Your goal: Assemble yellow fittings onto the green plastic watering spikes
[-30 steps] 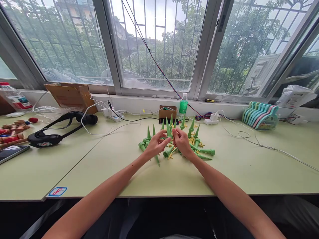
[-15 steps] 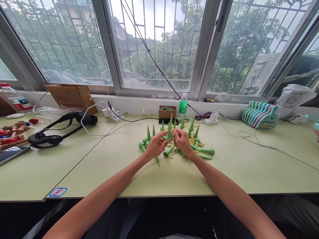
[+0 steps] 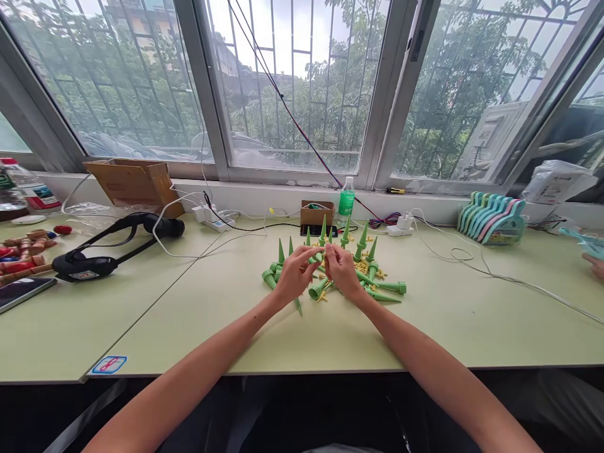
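Note:
My left hand (image 3: 296, 272) and my right hand (image 3: 343, 270) meet above a pile of green plant-watering spikes. A green spike (image 3: 323, 256) shows a little between the fingertips, mostly hidden by them. The left fingers curl round it, thumb apart below. My right thumb and forefinger pinch at the same spot; what they grip is hidden. Behind the hands, several spikes stand point up, one of them a spike (image 3: 362, 241) at right. Others lie flat, such as a capped spike (image 3: 391, 287). Small yellow plastic pieces (image 3: 377, 272) are scattered among them.
A green-labelled bottle (image 3: 346, 198), a small cardboard box (image 3: 317, 214) and a dark phone (image 3: 309, 231) stand behind the pile. To the left lies a black headset (image 3: 89, 264); cables (image 3: 491, 270) and pastel hangers (image 3: 493, 217) are at right. Another person's hand (image 3: 593, 267) shows at the right edge.
The green spike that stood visible between my fingers has turned or dropped mostly out of sight. My right hand has shifted slightly left. At right, the other person's hand and a light-blue object moved inward.

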A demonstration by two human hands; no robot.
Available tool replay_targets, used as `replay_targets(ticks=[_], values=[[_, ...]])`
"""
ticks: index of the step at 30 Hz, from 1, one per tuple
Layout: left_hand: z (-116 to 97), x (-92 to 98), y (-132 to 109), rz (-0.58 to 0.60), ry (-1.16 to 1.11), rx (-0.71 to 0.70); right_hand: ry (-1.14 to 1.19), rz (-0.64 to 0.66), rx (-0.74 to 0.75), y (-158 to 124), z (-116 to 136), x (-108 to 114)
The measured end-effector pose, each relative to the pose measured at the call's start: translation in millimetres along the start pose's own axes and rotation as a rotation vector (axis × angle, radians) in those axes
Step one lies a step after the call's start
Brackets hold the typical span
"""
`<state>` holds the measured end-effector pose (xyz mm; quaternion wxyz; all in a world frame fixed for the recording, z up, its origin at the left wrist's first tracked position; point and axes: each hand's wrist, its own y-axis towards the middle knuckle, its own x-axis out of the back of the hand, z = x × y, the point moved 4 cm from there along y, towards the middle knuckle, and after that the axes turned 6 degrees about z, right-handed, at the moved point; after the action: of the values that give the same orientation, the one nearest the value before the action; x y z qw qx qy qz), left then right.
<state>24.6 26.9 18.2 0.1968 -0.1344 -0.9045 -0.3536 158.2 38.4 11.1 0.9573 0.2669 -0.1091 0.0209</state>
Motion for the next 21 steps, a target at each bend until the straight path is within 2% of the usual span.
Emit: replay_targets(ticks=[6,10,13,16,19,21], values=[[1.3,1.6,-0.8,-0.089,0.010,0.084,0.045,-0.009,0.005,-1.8,2.9,-0.9],[5.5,5.2,0.3,-0.132,-0.102,0.200,0.072,-0.021,0.012,-2.7,6.3,-0.1],[8.4,3.5,1.6,-0.093,-0.226,0.258,0.054,-0.025,0.011,-3.4,8.2,0.3],[9.2,-1.6,1.6,0.002,-0.326,0.284,0.013,-0.005,0.027,-4.1,10.3,-0.4],[8.3,-5.5,0.1,0.090,-0.342,0.295,0.008,0.029,0.039,-4.4,11.7,-1.8],[7.1,-5.1,-0.6,0.104,-0.330,0.290,0.008,0.042,0.040,-4.4,12.2,-2.4]])
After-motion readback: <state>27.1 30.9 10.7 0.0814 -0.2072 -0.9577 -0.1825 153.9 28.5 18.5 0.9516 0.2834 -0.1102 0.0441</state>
